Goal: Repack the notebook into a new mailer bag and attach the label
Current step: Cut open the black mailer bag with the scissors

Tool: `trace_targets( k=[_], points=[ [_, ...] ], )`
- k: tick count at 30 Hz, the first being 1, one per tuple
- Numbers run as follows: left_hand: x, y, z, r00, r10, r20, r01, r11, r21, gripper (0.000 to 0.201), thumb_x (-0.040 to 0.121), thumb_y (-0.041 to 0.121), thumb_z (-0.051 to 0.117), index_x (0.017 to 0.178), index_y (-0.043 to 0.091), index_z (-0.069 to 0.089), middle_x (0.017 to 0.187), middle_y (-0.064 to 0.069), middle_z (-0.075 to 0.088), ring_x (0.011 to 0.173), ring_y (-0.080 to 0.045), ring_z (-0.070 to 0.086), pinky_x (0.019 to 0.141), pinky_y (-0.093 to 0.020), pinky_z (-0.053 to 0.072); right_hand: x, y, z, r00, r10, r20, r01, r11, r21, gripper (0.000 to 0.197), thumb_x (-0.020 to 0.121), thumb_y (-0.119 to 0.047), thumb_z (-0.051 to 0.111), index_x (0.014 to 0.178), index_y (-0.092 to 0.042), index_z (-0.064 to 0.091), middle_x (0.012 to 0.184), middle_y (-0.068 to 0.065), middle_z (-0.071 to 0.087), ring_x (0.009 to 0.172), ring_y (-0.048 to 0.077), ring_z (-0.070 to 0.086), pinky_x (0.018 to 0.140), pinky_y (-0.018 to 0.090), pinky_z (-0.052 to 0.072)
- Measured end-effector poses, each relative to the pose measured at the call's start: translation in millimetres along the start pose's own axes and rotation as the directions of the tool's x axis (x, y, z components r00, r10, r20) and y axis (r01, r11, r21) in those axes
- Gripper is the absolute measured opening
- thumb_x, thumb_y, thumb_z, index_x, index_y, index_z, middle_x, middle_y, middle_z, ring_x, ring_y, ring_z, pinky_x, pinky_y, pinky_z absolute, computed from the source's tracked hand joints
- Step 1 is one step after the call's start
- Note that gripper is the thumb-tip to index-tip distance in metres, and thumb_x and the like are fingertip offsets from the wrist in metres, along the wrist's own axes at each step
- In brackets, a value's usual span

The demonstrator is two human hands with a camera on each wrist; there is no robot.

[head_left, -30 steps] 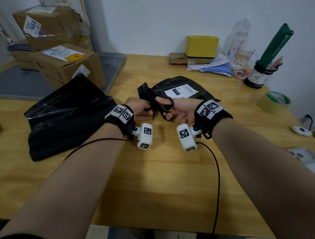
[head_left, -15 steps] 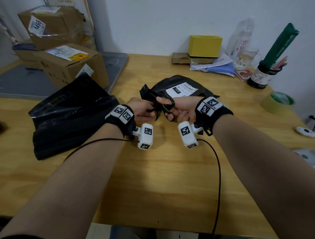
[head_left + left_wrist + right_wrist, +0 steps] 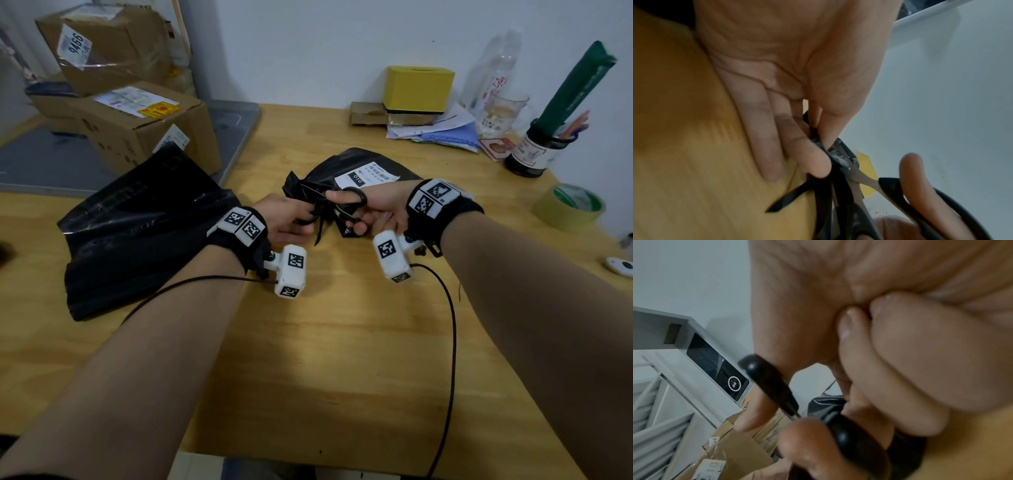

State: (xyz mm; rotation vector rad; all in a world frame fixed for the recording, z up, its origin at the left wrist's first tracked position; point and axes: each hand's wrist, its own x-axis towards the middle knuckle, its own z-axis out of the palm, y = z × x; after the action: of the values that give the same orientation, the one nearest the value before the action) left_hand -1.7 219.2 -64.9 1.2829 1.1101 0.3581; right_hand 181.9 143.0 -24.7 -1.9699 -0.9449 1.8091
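I judge we're early: my left hand (image 3: 291, 219) pinches the old mailer bag (image 3: 346, 171) on the table while my right hand (image 3: 376, 212) grips scissors (image 3: 346, 205) cutting it, notebook unseen, presumably inside, new bags (image 3: 137, 233) untouched

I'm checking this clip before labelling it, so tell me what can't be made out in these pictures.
- Notebook: unseen in any view; whether it is inside the labelled mailer bag cannot be told.
- Scissors blade tips: hidden in head view by the left hand and crumpled plastic.
- Label text: too small in head view.
- Right wrist view: the right hand blocks the cut.
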Motion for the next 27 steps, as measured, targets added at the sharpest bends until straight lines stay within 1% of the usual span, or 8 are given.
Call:
trace_targets(
  k=[5, 8, 11, 16, 18, 20, 23, 27],
  points=[
    [0.5, 2.2, -1.5, 1.000, -0.027, 0.015, 0.027, 0.999, -0.017, 0.027, 0.095, -0.002, 0.056, 0.116, 0.010, 0.068, 0.094, -0.007, 0.070, 0.068, -0.015, 0.067, 0.061, -0.033, 0.063, 6.2, 3.7, -5.8, 1.000, 0.023, 0.003, -0.023, 1.000, 0.014, 0.057, 0.070, -0.068, 0.071, 0.073, -0.015, 0.052, 0.053, -0.003, 0.046, 0.030, 0.003, 0.022, 0.031, 0.011, 0.016],
    [0.9, 3.2, -2.0, 0.999, -0.044, 0.028, 0.045, 0.999, -0.007, 0.027, 0.095, -0.002, 0.056, 0.117, 0.010, 0.067, 0.095, -0.007, 0.070, 0.067, -0.014, 0.065, 0.063, -0.034, 0.063, 7.5, 2.2, -6.8, 0.999, 0.032, -0.023, -0.033, 0.999, -0.038, 0.058, 0.070, -0.070, 0.070, 0.073, -0.016, 0.052, 0.055, -0.003, 0.046, 0.030, 0.003, 0.022, 0.029, 0.011, 0.018],
    [1.0, 3.9, -2.1, 0.998, -0.052, 0.036, 0.052, 0.999, 0.007, 0.027, 0.095, -0.002, 0.056, 0.116, 0.011, 0.067, 0.093, -0.007, 0.070, 0.066, -0.014, 0.065, 0.065, -0.035, 0.063, 9.8, -1.9, -7.3, 1.000, 0.031, -0.003, -0.031, 0.997, -0.065, 0.060, 0.066, -0.071, 0.072, 0.073, -0.014, 0.052, 0.056, -0.001, 0.048, 0.029, 0.003, 0.022, 0.028, 0.010, 0.020],
    [2.5, 2.2, -3.4, 0.998, -0.045, 0.041, 0.045, 0.999, 0.008, 0.028, 0.095, -0.002, 0.056, 0.117, 0.010, 0.068, 0.093, -0.008, 0.071, 0.066, -0.014, 0.065, 0.065, -0.035, 0.063, 10.6, -4.1, -9.4, 0.999, 0.032, 0.008, -0.031, 0.998, -0.063, 0.058, 0.073, -0.070, 0.066, 0.072, -0.014, 0.050, 0.051, -0.002, 0.047, 0.028, 0.003, 0.023, 0.028, 0.011, 0.020],
    [2.3, 1.7, -3.8, 0.998, -0.037, 0.049, 0.037, 0.999, 0.004, 0.027, 0.094, -0.002, 0.057, 0.116, 0.010, 0.068, 0.094, -0.009, 0.071, 0.068, -0.015, 0.066, 0.065, -0.034, 0.063, 10.8, -4.5, -8.0, 1.000, 0.023, -0.013, -0.024, 0.997, -0.072, 0.059, 0.072, -0.072, 0.066, 0.072, -0.014, 0.051, 0.052, -0.001, 0.048, 0.028, 0.003, 0.023, 0.028, 0.010, 0.019],
    [2.3, 1.4, -3.8, 0.998, -0.034, 0.056, 0.034, 0.999, 0.006, 0.027, 0.094, -0.003, 0.058, 0.115, 0.011, 0.069, 0.094, -0.009, 0.072, 0.069, -0.015, 0.066, 0.066, -0.034, 0.063, 11.2, -5.5, -7.1, 0.999, 0.017, -0.030, -0.020, 0.996, -0.092, 0.060, 0.068, -0.072, 0.067, 0.072, -0.014, 0.051, 0.053, -0.001, 0.048, 0.028, 0.003, 0.023, 0.030, 0.009, 0.018],
    [1.7, 0.9, -3.7, 0.998, -0.029, 0.063, 0.027, 0.999, 0.023, 0.026, 0.094, -0.002, 0.058, 0.112, 0.012, 0.069, 0.095, -0.009, 0.072, 0.070, -0.015, 0.067, 0.067, -0.034, 0.063, 12.0, -6.5, -8.4, 1.000, 0.022, -0.008, -0.023, 0.995, -0.092, 0.060, 0.064, -0.071, 0.070, 0.072, -0.015, 0.051, 0.052, -0.002, 0.047, 0.029, 0.003, 0.024, 0.033, 0.010, 0.017],
    [0.5, 1.1, -4.5, 0.997, -0.023, 0.080, 0.020, 0.999, 0.034, 0.021, 0.095, -0.002, 0.058, 0.100, 0.015, 0.069, 0.090, -0.008, 0.073, 0.069, -0.015, 0.067, 0.068, -0.034, 0.063, 12.6, -7.6, -8.8, 0.999, 0.035, -0.014, -0.036, 0.995, -0.096, 0.061, 0.065, -0.073, 0.069, 0.072, -0.015, 0.052, 0.053, -0.003, 0.047, 0.029, 0.003, 0.024, 0.031, 0.010, 0.019]
  ],
)
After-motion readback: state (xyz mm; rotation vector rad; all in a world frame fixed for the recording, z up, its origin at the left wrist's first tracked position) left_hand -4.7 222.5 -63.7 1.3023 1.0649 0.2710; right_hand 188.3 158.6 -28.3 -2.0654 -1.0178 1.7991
